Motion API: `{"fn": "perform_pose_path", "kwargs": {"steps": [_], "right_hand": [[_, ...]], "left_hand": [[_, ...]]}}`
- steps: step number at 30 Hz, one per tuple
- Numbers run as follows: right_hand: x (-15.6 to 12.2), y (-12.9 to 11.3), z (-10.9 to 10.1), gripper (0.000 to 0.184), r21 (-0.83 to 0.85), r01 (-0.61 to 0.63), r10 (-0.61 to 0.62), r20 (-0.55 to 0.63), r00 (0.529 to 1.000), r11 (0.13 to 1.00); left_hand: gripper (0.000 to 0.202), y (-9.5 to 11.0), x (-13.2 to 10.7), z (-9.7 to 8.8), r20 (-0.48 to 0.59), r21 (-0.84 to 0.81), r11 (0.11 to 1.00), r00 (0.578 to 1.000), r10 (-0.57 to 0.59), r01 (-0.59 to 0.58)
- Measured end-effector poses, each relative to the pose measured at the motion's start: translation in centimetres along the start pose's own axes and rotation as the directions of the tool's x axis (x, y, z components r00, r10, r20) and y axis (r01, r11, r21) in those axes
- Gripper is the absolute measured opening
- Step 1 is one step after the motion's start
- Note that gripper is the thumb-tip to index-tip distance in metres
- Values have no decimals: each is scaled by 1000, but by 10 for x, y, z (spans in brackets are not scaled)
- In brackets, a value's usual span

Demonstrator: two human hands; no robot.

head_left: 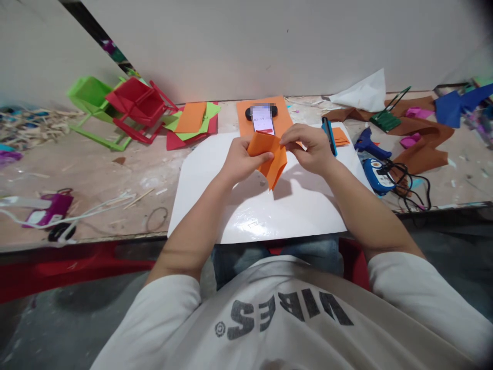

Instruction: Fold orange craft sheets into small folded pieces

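Both my hands hold a folded orange paper (pixel 269 156) a little above a white sheet (pixel 262 205) on the table. My left hand (pixel 241 160) pinches the paper's left side, thumb on top. Fingers of my right hand (pixel 310 146) are closed on its upper right edge. The paper's lower corner hangs down in a point. Just behind it a phone (pixel 263 122) stands propped on an orange sheet (pixel 283 115), its screen lit.
Red and green toy chairs (pixel 131 108) lie at back left beside stacked orange, green and red sheets (pixel 192 123). A blue pen (pixel 329 134), blue glue guns (pixel 375 164) with black cords, and brown and blue felt (pixel 423 139) are at right. Sticks and cables lie at left.
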State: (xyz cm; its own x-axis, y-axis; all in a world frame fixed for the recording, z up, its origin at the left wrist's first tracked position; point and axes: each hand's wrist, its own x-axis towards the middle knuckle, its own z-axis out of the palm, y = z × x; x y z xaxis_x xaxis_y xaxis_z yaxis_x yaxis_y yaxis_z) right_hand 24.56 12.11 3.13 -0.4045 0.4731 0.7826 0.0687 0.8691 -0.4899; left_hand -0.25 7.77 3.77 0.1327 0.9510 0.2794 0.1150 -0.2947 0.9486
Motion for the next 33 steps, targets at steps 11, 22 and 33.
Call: {"fn": "perform_pose_path", "kwargs": {"steps": [11, 22, 33], "right_hand": [[-6, 9, 12, 36, 151, -165, 175, -56, 983, 975], [-5, -5, 39, 65, 465, -348, 475, -191, 859, 814], [-4, -22, 44, 65, 378, -258, 360, -229, 904, 889]], "left_hand": [[38, -4, -2, 4, 29, -51, 998, 999, -33, 34], [38, -11, -9, 18, -104, -27, 989, 984, 141, -145], [36, -9, -13, 20, -74, 22, 978, 975, 210, -209]]}}
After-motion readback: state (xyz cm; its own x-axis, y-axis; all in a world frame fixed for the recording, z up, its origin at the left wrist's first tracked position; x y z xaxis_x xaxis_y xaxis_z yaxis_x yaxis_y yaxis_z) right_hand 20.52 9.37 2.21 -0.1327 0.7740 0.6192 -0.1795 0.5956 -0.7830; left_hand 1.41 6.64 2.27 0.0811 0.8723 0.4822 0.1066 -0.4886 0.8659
